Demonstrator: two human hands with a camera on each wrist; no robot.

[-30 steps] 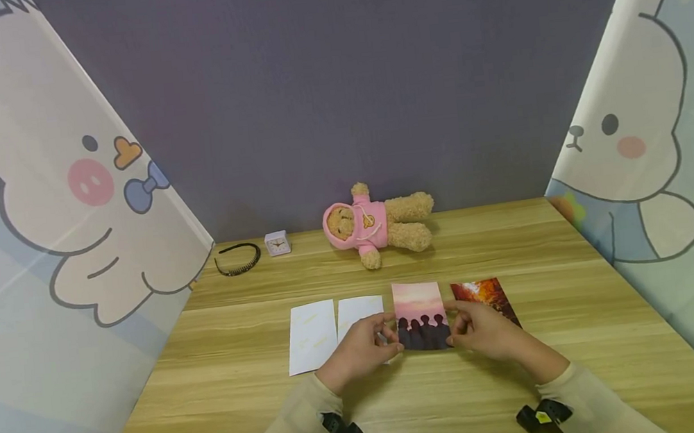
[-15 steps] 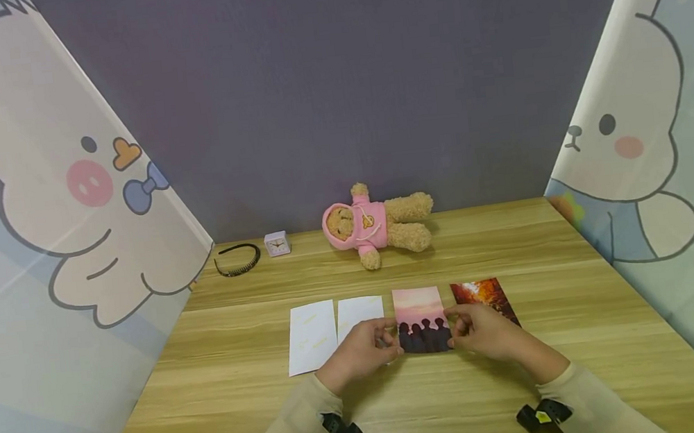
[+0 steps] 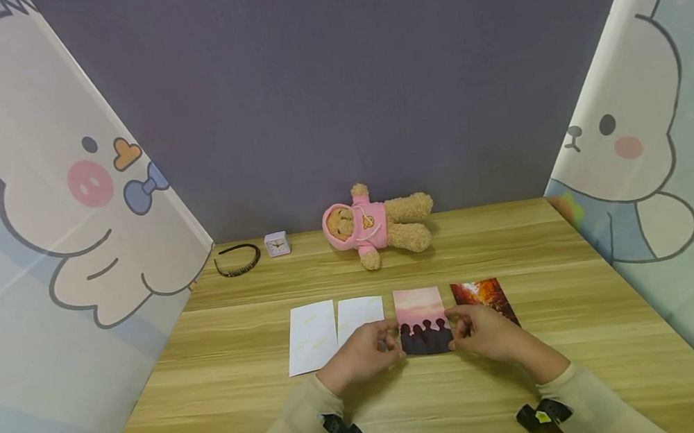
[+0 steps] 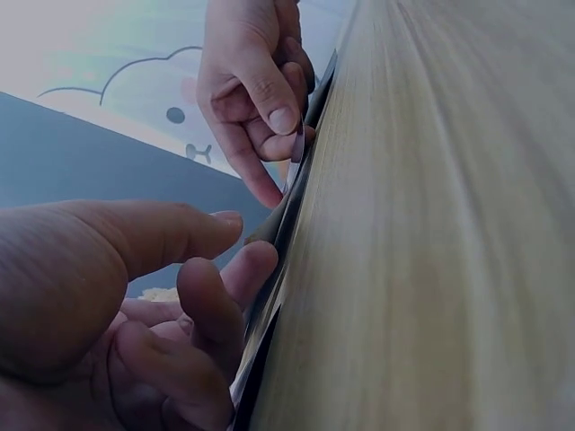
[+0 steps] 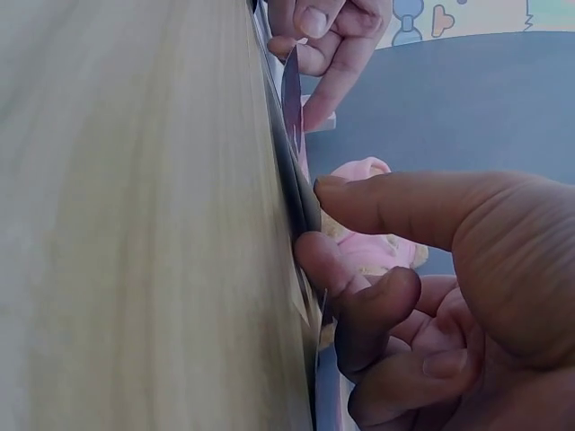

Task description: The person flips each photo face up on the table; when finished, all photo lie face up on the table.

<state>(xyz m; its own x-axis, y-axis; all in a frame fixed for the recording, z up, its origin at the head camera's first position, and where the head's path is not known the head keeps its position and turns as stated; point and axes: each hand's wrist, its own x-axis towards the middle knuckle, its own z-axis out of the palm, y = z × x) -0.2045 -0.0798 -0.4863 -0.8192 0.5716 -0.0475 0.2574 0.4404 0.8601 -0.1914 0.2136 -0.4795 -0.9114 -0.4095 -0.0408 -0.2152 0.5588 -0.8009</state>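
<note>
A photo with a pink sky and several dark silhouettes lies low over the table, between both hands. My left hand holds its left edge between thumb and fingers. From the other side, my right hand pinches the right edge; in the right wrist view the thumb is at the photo's corner, a finger under it. To the right, partly behind my right hand, is an orange-red autumn picture. Left of the photo lie two white sheets, one whole sheet and one sheet partly covered by my left hand.
Along the back of the wooden table lie a black headband, a small white clock and a teddy bear in a pink hoodie. A grey wall panel stands behind, with cartoon-printed panels at both sides.
The photo has come slightly toward me and lower, both hands still at its edges. Hands and arms have barely shifted; everything else stays in place.
</note>
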